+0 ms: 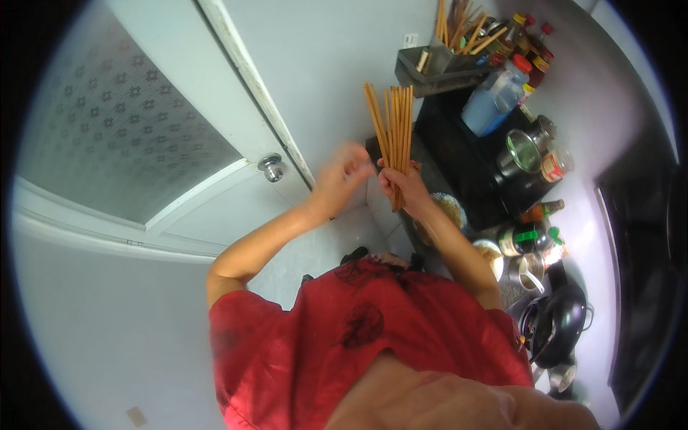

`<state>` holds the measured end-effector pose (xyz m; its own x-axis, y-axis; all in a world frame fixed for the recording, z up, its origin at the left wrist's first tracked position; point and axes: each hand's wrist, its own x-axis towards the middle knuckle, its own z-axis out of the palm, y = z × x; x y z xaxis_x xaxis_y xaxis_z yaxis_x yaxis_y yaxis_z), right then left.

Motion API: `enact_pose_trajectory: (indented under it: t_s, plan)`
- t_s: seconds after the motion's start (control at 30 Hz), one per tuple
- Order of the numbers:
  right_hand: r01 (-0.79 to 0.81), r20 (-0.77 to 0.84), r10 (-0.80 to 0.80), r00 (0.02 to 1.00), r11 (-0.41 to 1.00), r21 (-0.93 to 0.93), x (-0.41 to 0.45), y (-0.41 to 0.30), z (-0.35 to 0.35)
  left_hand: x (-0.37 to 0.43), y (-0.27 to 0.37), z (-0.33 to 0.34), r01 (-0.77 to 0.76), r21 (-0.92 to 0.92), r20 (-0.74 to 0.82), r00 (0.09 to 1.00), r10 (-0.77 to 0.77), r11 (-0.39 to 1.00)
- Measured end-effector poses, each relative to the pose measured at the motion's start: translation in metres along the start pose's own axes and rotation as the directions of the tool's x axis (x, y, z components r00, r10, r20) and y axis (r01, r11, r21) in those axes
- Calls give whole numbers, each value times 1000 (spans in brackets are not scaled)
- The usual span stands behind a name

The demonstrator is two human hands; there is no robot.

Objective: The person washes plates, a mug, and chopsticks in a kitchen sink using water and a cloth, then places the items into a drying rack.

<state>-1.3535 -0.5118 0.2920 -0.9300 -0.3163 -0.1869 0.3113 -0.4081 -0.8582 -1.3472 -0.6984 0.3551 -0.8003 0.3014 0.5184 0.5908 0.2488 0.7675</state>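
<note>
A bundle of wooden chopsticks [398,129] stands nearly upright in my right hand [411,185], which is closed around its lower part. Their upper ends fan out a little, with a few leaning left. My left hand [344,172] is raised just left of the bundle, apart from it. Motion blurs its curled fingers, and I cannot make out whether anything is between them. Behind the chopsticks, a dark utensil holder [435,70] on the counter contains more chopsticks and other utensils.
Right of me, the counter carries a blue-tinted plastic jar [494,102], a metal cup [518,153], a patterned bowl [449,209], sauce bottles [524,239] and a black wok [559,325]. A door with a round knob [272,167] stands at left.
</note>
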Motion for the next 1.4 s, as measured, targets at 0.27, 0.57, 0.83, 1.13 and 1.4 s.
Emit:
enact_pose_trajectory:
  t_s: [0.27,0.57,0.83,1.13,1.4]
  plan:
    - [186,35,-189,981,889,-418,24,-2,14,77,-20,-49,283,-398,55,957,-285,873]
    - [118,-7,-120,993,985,-129,37,-9,6,106,-55,-54,351,-520,114,932,-344,779]
    - [63,-152,-50,987,994,86,42,-6,-14,105,-28,-66,-625,358,-44,731,681,693]
    - [179,-130,-144,981,928,328,30,-20,16,52,-72,-4,-681,-47,590,571,570,731]
    - [175,-96,-188,977,976,-133,17,-7,17,105,-14,-32,-512,171,29,857,515,842]
